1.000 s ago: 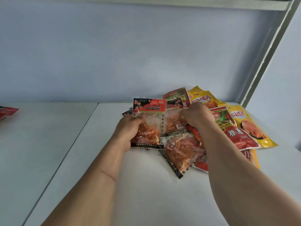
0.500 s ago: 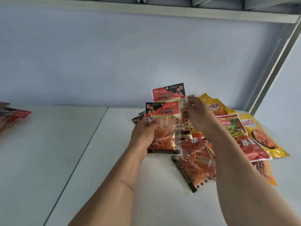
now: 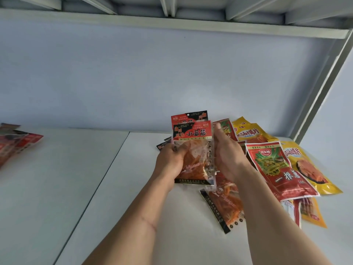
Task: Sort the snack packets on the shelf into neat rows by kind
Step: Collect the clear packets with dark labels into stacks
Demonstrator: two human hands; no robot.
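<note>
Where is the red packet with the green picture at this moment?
The red packet lies flat on the shelf, right of the right hand, overlapping a yellow packet.

Two clear red-headed packets (image 3: 193, 150) stacked upright, held above shelf (image 3: 95, 188); mixed red and yellow packets (image 3: 277, 165) heaped at right.

1. You read "小面筋" in yellow on the red header of the front clear packet (image 3: 192, 150).
2. The red packet (image 3: 277, 169) shows "光头强" on its logo and "一根葱" lower down.
3. The yellow packet (image 3: 250, 131) shows "油笋片"; its first character is unclear.
</note>
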